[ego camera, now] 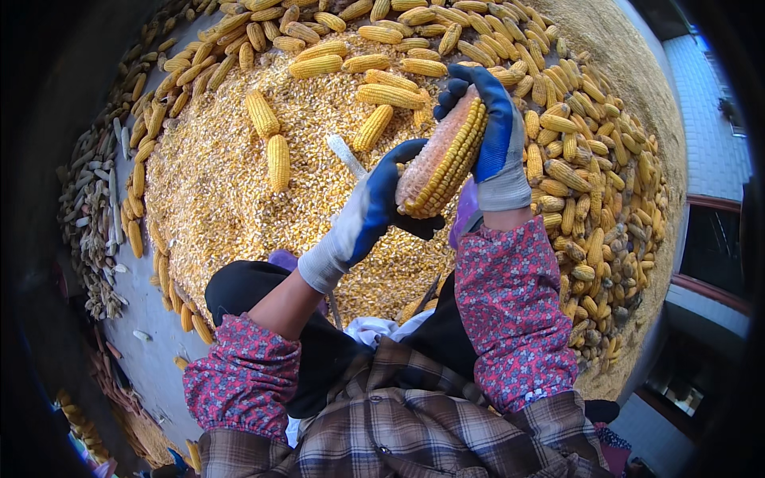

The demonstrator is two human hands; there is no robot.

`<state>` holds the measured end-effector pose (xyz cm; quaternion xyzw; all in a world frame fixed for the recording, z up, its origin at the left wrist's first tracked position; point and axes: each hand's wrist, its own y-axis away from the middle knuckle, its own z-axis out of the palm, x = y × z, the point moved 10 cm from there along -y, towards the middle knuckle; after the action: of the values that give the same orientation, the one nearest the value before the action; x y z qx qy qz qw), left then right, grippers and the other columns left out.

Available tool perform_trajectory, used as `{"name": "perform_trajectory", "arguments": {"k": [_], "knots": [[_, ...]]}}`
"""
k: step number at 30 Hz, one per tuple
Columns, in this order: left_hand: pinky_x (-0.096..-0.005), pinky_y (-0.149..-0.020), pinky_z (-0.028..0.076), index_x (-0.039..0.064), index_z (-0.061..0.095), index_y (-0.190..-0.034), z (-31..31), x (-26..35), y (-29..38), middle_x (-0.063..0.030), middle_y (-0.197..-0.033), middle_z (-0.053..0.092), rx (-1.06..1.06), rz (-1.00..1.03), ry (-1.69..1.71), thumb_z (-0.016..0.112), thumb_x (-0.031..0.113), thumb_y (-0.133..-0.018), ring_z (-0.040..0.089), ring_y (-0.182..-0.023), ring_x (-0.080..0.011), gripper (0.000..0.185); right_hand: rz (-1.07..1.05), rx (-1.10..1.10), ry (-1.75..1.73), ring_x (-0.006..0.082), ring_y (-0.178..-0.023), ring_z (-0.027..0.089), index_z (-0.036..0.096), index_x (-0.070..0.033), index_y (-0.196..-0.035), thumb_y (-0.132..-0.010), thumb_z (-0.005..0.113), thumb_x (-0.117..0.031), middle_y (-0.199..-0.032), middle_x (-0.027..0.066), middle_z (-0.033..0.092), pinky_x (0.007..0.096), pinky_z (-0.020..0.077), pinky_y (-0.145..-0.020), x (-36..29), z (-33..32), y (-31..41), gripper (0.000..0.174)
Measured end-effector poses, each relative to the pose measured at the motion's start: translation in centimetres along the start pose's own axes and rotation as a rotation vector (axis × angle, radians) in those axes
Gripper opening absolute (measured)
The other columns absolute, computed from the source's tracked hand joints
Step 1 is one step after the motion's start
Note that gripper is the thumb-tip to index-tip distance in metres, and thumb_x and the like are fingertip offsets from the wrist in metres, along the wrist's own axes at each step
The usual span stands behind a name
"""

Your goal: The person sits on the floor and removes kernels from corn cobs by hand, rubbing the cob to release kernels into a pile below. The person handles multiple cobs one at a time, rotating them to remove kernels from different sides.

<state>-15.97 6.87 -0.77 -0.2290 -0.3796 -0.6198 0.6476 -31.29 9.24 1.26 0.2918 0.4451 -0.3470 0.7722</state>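
Both my hands, in blue-coated knit work gloves, hold one partly shelled corn cob (445, 158) tilted in front of me. My left hand (382, 191) grips its lower end, and my right hand (491, 128) wraps the upper end. One side of the cob is bare and pinkish; yellow kernels remain on the side facing right. Below lies a wide heap of loose corn kernels (221, 197). A bare pale cob (345, 154) sticks out just behind my left glove. Whole ears of corn (373, 128) rest on the kernels near my hands.
Piled ears of corn (574, 179) stretch along the right and across the far side. Bare cobs and husks (95, 203) lie at the left on the grey floor (149, 346). Beyond the right pile spreads a band of yellowish grain (651, 107). My knees flank the near kernels.
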Motion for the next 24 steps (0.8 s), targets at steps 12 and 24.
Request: {"name": "perform_trajectory", "arguments": {"k": [12, 24], "knots": [[-0.0219, -0.048, 0.041, 0.003, 0.054, -0.112, -3.6, 0.7, 0.6, -0.004, -0.063, 0.053, 0.405, 0.123, -0.34, 0.033, 0.039, -0.097, 0.05, -0.053, -0.0077, 0.045, 0.015, 0.176, -0.008, 0.023, -0.061, 0.062, 0.058, 0.005, -0.095, -0.085, 0.057, -0.029, -0.076, 0.0142, 0.062, 0.0329, 0.0529, -0.055, 0.7, -2.1, 0.0, 0.036], [-0.0293, -0.075, 0.047, -0.004, 0.041, -0.128, -1.3, 2.7, 1.7, -0.014, -0.107, 0.058, 0.254, 0.414, -0.693, 0.039, 0.045, -0.095, 0.06, -0.082, -0.016, 0.06, 0.148, 0.202, -0.173, 0.0221, -0.062, 0.062, 0.057, 0.002, -0.091, -0.086, 0.057, -0.026, -0.071, 0.0105, 0.06, 0.0336, 0.0538, -0.054, 3.1, -3.0, -1.0, 0.028]]}}
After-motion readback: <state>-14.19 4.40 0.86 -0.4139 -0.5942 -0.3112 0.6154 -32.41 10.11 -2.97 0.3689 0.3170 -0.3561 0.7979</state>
